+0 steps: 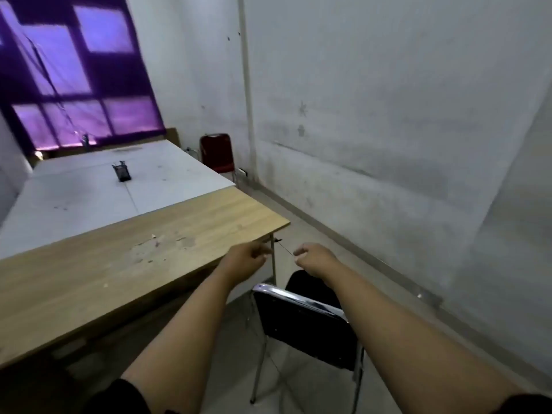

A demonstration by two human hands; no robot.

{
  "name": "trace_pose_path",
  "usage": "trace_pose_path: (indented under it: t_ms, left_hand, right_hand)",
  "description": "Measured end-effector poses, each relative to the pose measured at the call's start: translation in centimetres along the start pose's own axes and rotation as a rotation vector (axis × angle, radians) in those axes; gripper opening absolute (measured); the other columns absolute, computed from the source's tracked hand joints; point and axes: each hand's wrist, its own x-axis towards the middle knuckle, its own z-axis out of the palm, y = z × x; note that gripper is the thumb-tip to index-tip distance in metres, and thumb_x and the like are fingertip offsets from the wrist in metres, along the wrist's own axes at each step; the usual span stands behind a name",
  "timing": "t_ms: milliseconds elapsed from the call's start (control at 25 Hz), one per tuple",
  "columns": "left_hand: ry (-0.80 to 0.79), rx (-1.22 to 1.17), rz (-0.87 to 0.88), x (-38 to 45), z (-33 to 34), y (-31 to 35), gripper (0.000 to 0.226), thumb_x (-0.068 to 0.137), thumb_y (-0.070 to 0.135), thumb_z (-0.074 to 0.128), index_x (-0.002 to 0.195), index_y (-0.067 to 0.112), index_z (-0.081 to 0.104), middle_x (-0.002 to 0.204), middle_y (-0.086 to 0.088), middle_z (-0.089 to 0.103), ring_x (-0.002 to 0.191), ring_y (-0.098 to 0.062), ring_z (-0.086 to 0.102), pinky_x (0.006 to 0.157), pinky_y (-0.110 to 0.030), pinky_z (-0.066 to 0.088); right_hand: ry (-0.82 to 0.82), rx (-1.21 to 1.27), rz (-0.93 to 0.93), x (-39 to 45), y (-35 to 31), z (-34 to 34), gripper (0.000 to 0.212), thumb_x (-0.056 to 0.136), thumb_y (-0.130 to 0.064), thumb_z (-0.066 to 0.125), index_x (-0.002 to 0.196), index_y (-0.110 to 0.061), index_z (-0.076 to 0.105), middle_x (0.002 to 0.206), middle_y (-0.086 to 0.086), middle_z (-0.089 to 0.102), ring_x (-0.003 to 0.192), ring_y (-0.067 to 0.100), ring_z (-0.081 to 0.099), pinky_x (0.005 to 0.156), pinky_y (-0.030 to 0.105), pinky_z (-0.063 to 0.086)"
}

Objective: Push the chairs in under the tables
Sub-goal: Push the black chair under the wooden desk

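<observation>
A black chair (307, 327) with a chrome frame stands on the floor just off the near right corner of the wooden table (125, 264), its backrest toward me. Both my arms reach out above it. My left hand (246, 258) hovers over the table's corner with fingers loosely curled and holds nothing. My right hand (313, 258) floats above the chair's seat, fingers curled in, and touches nothing. A red chair (217, 153) stands at the far right side of the white table (98, 186), close to the wall.
A small dark object (121, 172) lies on the white table. The grey wall (388, 144) runs along the right, leaving a narrow strip of floor (301, 231) beside the tables. A purple-lit window (74, 73) fills the far end.
</observation>
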Motion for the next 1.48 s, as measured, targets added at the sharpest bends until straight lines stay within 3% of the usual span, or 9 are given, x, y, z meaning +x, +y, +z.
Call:
trace_pose_path:
  t_ms: [120,240,320,440,600,760,1000,1160,1480]
  left_hand:
    - [-0.228,0.057,-0.091,1.9,6.6,-1.4,0.037,0.091,0.018,0.06,0.128,0.017,0.06,0.13,-0.006,0.06,0.117,-0.018,0.057,0.099,-0.028,0.044]
    - [-0.385,0.21,-0.123,3.5,11.8,-3.5,0.054,0.085,0.025,0.067,0.136,0.019,0.05,0.139,-0.006,0.048,0.127,-0.023,0.048,0.107,-0.033,0.038]
    - [-0.387,0.395,-0.07,4.5,13.9,-4.7,0.055,0.083,0.03,0.066,0.135,0.023,0.051,0.139,-0.003,0.048,0.132,-0.023,0.04,0.114,-0.037,0.028]
    - [-0.259,0.599,-0.06,5.4,16.1,-6.2,0.035,0.087,0.023,0.058,0.122,0.026,0.059,0.128,-0.001,0.058,0.128,-0.023,0.045,0.116,-0.041,0.023]
    - [-0.21,0.717,-0.063,6.8,16.3,-7.0,0.021,0.091,0.016,0.051,0.109,0.02,0.062,0.111,-0.004,0.066,0.109,-0.025,0.058,0.094,-0.033,0.041]
    - [-0.259,0.768,-0.008,5.0,16.2,-7.4,0.018,0.093,0.019,0.05,0.107,0.017,0.061,0.11,-0.006,0.066,0.105,-0.025,0.058,0.079,-0.033,0.04]
    - [-0.317,0.73,0.006,-4.1,13.6,-9.1,0.022,0.092,0.015,0.048,0.111,0.012,0.058,0.112,-0.009,0.065,0.107,-0.028,0.056,0.08,-0.035,0.046]
    - [-0.378,0.714,-0.039,-11.6,10.1,-10.9,0.024,0.092,0.027,0.053,0.11,0.011,0.057,0.11,-0.011,0.065,0.104,-0.029,0.058,0.073,-0.033,0.043]
    - [-0.373,0.728,-0.234,-23.0,3.8,-15.4,0.024,0.09,0.023,0.053,0.11,0.012,0.057,0.109,-0.009,0.065,0.099,-0.027,0.061,0.068,-0.031,0.041]
  right_hand:
    - [-0.107,-0.099,0.086,1.4,6.1,1.2,0.041,0.089,-0.021,0.062,0.129,-0.014,0.059,0.135,0.008,0.059,0.123,0.025,0.055,0.102,0.031,0.044]
    - [-0.235,-0.167,0.124,3.0,11.3,3.5,0.059,0.082,-0.026,0.07,0.137,-0.018,0.052,0.138,0.005,0.056,0.123,0.022,0.054,0.1,0.029,0.045]
    - [-0.278,-0.231,0.108,3.9,13.2,4.6,0.063,0.078,-0.028,0.072,0.137,-0.021,0.05,0.134,0.004,0.058,0.118,0.022,0.057,0.095,0.03,0.048]
    - [-0.31,-0.342,0.065,5.1,15.1,6.4,0.056,0.083,-0.019,0.063,0.137,-0.024,0.048,0.129,0.006,0.06,0.112,0.024,0.059,0.088,0.033,0.051]
    - [-0.289,-0.437,0.005,5.6,15.6,7.1,0.052,0.086,-0.007,0.052,0.136,-0.02,0.05,0.126,0.009,0.06,0.112,0.029,0.059,0.089,0.036,0.051]
    - [-0.231,-0.557,0.027,3.6,15.0,7.8,0.036,0.087,-0.003,0.051,0.121,-0.012,0.06,0.118,0.011,0.064,0.105,0.028,0.063,0.078,0.033,0.05]
    - [-0.183,-0.59,0.154,-2.7,11.5,11.8,0.026,0.089,0.001,0.051,0.108,-0.009,0.065,0.112,0.009,0.067,0.098,0.024,0.064,0.082,0.031,0.049]
    - [-0.22,-0.631,0.025,-7.5,8.9,15.4,0.029,0.088,0.001,0.05,0.109,-0.009,0.066,0.111,0.01,0.067,0.097,0.026,0.065,0.076,0.03,0.047]
    - [-0.398,-0.755,-0.356,-11.1,2.6,22.0,0.032,0.088,-0.004,0.051,0.114,-0.015,0.064,0.115,0.01,0.066,0.103,0.03,0.063,0.081,0.033,0.048]
